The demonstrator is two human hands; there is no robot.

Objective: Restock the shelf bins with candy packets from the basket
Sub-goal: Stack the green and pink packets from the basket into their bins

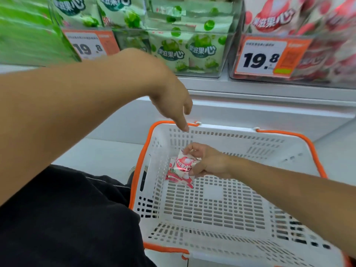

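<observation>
A white plastic basket (240, 205) with an orange rim sits on the floor below the shelf. Inside it, at the far left corner, my right hand (207, 162) grips a pink-and-white candy packet (182, 169); a second pink packet seems to lie under it. My left hand (173, 99) hangs over the basket's far rim, empty, fingers pointing down and apart. Above, a clear bin of green packets (185, 53) stands at centre. A clear bin of pink packets (312, 45) stands to its right.
Orange price tags reading 19.8 hang on the pink bin (269, 56) and on a left bin (90, 45). A white shelf ledge (269, 89) juts out over the basket. My dark-clothed leg (67, 218) is at the basket's left.
</observation>
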